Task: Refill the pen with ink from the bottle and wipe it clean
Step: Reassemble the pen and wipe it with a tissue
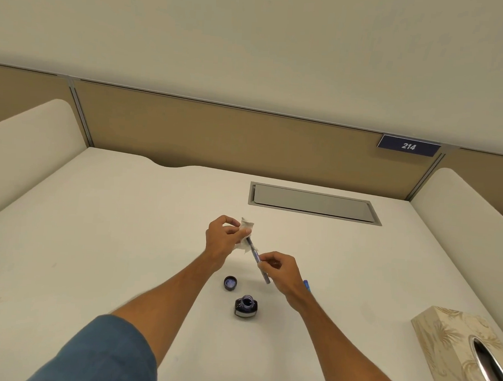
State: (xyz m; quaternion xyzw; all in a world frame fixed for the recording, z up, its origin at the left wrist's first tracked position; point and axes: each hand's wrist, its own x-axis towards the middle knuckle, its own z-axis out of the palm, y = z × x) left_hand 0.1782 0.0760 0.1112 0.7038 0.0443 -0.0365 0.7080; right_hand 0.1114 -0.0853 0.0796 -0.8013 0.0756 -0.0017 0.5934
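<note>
Overhead, from the head view, the pen point(255, 256) is held slanted above the white worktop point(96, 240), its far tip pinched inside a crumpled tissue point(246, 233) by the left hand point(224, 238) while its near part is gripped between thumb and fingers of the right hand point(278, 272). Nearer the person, the open bottle point(246, 306) is seen upright on the worktop with its cap point(230, 283) lying just beside it, a tissue box point(466, 353) is placed at the right edge, and a small blue piece point(306, 284) is partly hidden behind the right wrist.
</note>
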